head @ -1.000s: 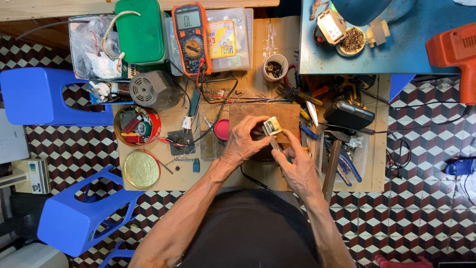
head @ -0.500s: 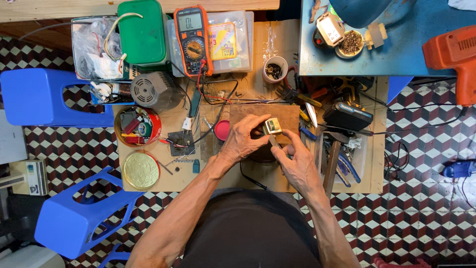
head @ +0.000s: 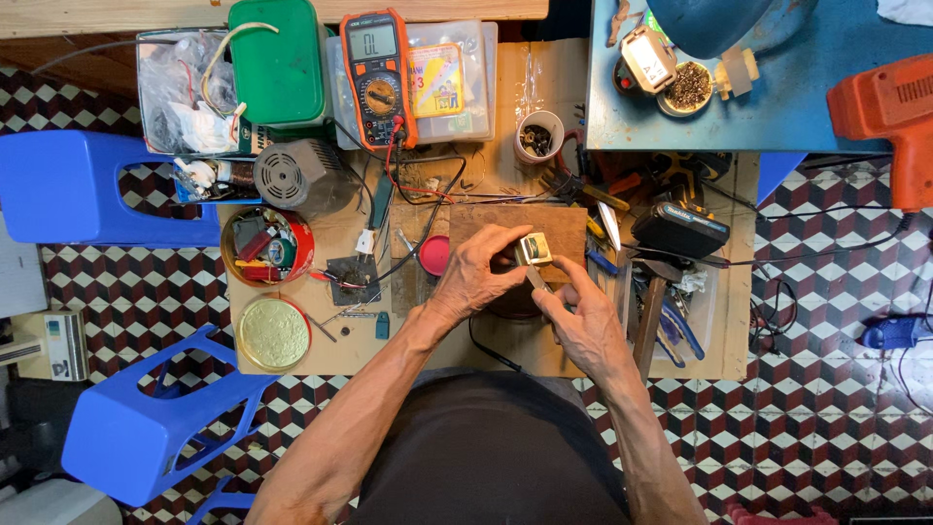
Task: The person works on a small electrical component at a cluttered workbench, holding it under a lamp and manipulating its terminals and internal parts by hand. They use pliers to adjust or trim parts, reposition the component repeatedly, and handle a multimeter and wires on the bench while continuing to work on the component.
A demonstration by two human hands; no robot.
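Over a brown wooden board (head: 564,226) on the workbench, my left hand (head: 478,274) grips a small boxy yellow-and-silver part (head: 533,250) from its left side. My right hand (head: 581,321) comes up from below right and holds a thin metal tool (head: 536,278) whose tip meets the underside of the part. A black cable (head: 491,352) curls out below my hands. Most of the tool and part of the component are hidden by my fingers.
An orange multimeter (head: 377,73) with red and black leads lies at the back. A red tin of parts (head: 266,245), a gold lid (head: 273,332), a small motor (head: 292,175) and a red cap (head: 435,255) sit left. Pliers and hand tools (head: 661,301) crowd the right; blue stools (head: 136,428) stand left.
Both hands stay on the small part over the board. My right hand's tool has shifted slightly against the part; nothing was picked up or let go.
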